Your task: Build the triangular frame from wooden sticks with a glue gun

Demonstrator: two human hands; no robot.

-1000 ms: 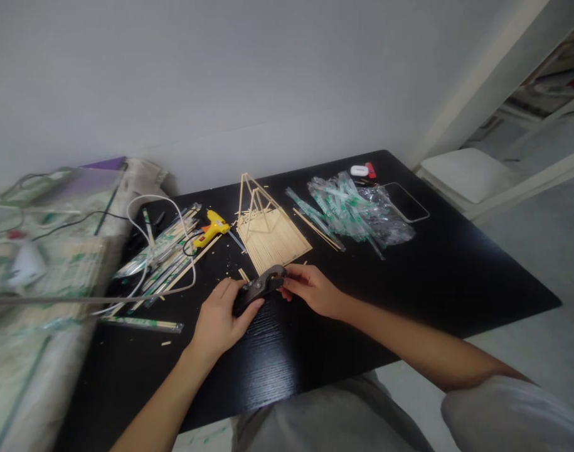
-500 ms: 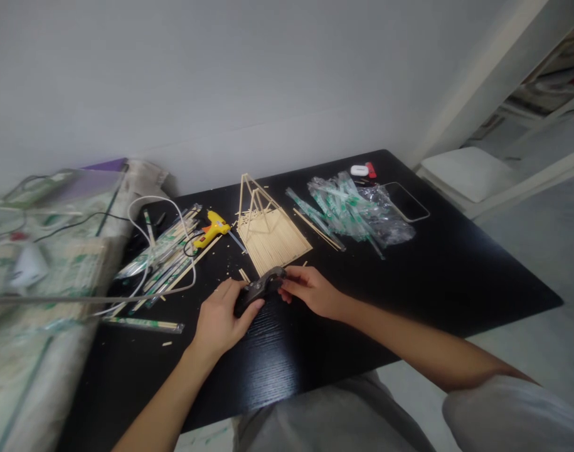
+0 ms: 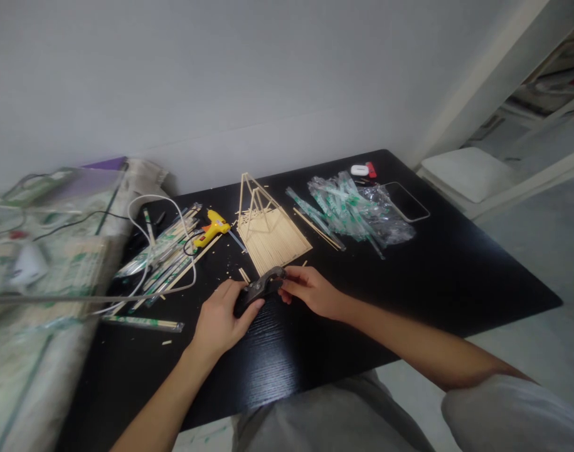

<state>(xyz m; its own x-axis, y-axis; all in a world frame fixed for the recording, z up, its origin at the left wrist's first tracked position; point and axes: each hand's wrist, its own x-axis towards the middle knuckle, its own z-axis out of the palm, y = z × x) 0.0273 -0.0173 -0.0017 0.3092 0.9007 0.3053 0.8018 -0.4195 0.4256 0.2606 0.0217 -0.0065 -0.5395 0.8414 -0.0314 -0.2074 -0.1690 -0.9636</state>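
Note:
My left hand (image 3: 221,317) is wrapped round a dark hand cutter (image 3: 260,290) with a curved head, low over the front part of the black table. At the head of that tool, the fingers of my right hand (image 3: 310,289) are pinched together; what lies between them is too small to make out. Just beyond the tool stands a structure of pale wooden sticks: a flat panel of sticks laid side by side (image 3: 280,242) with a triangular stick frame (image 3: 243,198) rising at its back. Short stick pieces (image 3: 244,275) lie near my left hand.
To the left are a yellow glue gun (image 3: 212,229), wrapped chopsticks (image 3: 174,257) and a looping white cable (image 3: 192,270). On the right lie crumpled plastic wrappers (image 3: 345,207), a phone (image 3: 406,202) and a white case (image 3: 359,170). A wall rises behind the table (image 3: 432,276).

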